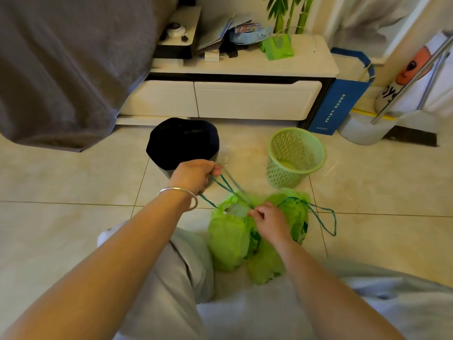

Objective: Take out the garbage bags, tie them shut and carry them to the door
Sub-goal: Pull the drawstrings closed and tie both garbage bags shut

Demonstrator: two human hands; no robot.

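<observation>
On the tiled floor (73,182), just before the person's knees, two green bags (230,241) lie touching each other. Left hand (193,176), a bangle (180,195) at its wrist, is clenched round the blue drawstring (224,184) and holds it taut, up and to the left. Right hand (269,220) pinches the same string at the left bag's gathered mouth. Beyond stand a black-lined bin (182,143) and a green basket (295,157), well apart, near a white cabinet (245,99).
</observation>
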